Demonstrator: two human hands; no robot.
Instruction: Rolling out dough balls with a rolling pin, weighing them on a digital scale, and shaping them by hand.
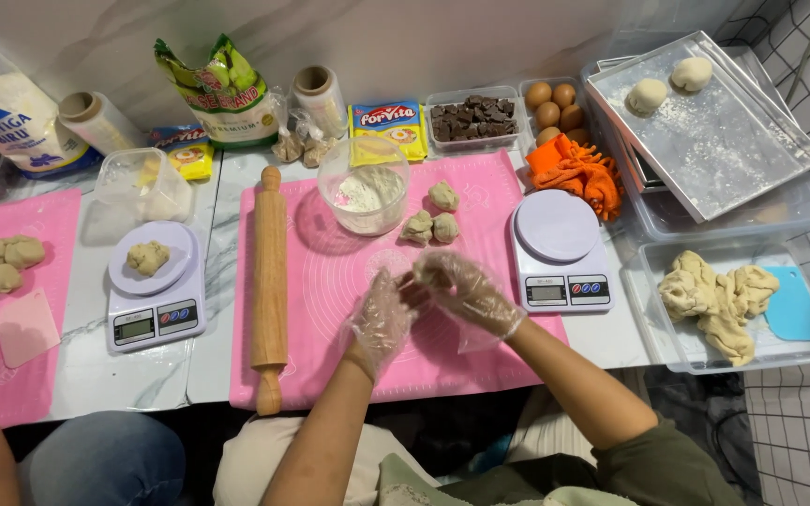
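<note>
Plastic-gloved left hand and right hand are pinching together, contents hidden; dough pieces just beyond risk sticking or tearing the gloves.

I see my left hand and right hand, both in clear plastic gloves, meeting over the pink mat on the desk. They seem to pinch a small dough piece between the fingertips, though the gloves blur it. Three dough balls lie just beyond, a rolling pin to the left.
</note>
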